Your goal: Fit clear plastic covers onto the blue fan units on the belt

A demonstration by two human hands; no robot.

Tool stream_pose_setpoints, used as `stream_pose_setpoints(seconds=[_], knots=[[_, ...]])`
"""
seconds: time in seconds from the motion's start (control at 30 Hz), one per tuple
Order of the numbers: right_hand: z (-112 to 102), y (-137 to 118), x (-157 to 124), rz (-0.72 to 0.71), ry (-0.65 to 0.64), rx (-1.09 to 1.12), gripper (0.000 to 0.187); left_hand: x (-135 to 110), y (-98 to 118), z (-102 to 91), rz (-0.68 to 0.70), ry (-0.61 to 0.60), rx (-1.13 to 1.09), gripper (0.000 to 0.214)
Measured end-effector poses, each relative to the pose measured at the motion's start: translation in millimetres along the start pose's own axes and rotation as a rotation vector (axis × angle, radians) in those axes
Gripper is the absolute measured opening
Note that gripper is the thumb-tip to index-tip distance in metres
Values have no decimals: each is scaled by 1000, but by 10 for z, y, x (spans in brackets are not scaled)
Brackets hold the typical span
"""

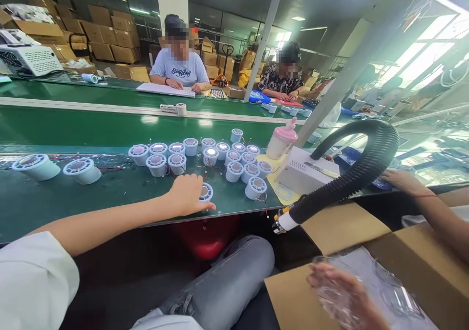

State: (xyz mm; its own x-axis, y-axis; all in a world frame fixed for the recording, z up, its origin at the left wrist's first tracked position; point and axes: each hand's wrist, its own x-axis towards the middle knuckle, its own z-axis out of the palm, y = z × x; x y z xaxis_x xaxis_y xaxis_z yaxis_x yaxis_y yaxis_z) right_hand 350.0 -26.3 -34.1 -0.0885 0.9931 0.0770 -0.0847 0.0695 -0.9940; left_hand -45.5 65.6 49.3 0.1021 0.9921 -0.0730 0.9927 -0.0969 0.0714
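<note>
My left hand (185,195) is at the near edge of the green bench, fingers curled around a light-blue round housing (206,192) with a slotted ring on top. Its thumb lies along the near side; the palm hides part of the housing. Similar housings (157,165), several with thin red and black wires, stand upright in a loose group beyond. My right hand (340,288), blurred by motion, is over an open cardboard box (289,296), closed on a clear plastic piece (331,296) whose exact kind I cannot make out. More clear plastic pieces (401,300) lie in the box.
A black flexible hose (351,186) arches over the bench edge at right. Beside it are a white box (306,168) and a pink-topped bottle (281,139). A neighbour's arm (421,193) reaches in from the right. Two people (179,68) sit across the bench.
</note>
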Motion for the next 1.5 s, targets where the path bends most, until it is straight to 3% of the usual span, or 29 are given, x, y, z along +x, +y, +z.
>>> stream_pose_setpoints(seconds=[0.07,0.1,0.2,0.27,0.3,0.37,0.43,0.53,0.67,0.77,0.97,1.07,1.2,1.33,1.43,1.5], knots=[[393,-44,-26,-49,-159,-87,36,-36,4,-19,6,-38,-50,59],[567,-67,-36,-77,-220,-161,35,-65,5,-24,29,-77,-181,53],[969,-111,-44,-232,-309,-496,40,-191,67,45,107,-340,-875,52],[1146,-127,-32,-408,-304,-766,46,-280,175,180,80,-630,-1306,57],[1213,-137,-21,-495,-281,-883,47,-318,243,263,37,-771,-1419,58],[1308,-166,7,-611,-221,-1049,46,-374,383,425,-57,-992,-1532,56],[1356,-201,36,-624,-173,-1137,46,-402,494,533,-47,-1079,-1494,52],[1362,-233,70,-504,-223,-1188,46,-410,571,544,199,-971,-1239,40],[1338,-193,86,-349,-301,-1201,27,-450,601,441,513,-487,-806,22],[1331,-148,88,-301,-295,-1210,21,-502,625,444,566,-352,-682,20],[1306,-202,85,-116,-368,-772,7,-487,589,619,498,-226,-948,25],[1309,-242,92,-97,-254,-616,21,-450,568,703,485,-190,-1030,46],[1294,-237,84,-13,-90,-501,31,-405,560,779,592,-176,-978,65],[1237,-192,78,127,-19,-285,27,-393,567,798,681,-385,-1107,69],[1177,-162,88,210,-4,-99,26,-426,589,792,621,-510,-1232,69],[1138,-150,82,196,-67,-41,17,-461,606,792,541,-549,-1326,66]])
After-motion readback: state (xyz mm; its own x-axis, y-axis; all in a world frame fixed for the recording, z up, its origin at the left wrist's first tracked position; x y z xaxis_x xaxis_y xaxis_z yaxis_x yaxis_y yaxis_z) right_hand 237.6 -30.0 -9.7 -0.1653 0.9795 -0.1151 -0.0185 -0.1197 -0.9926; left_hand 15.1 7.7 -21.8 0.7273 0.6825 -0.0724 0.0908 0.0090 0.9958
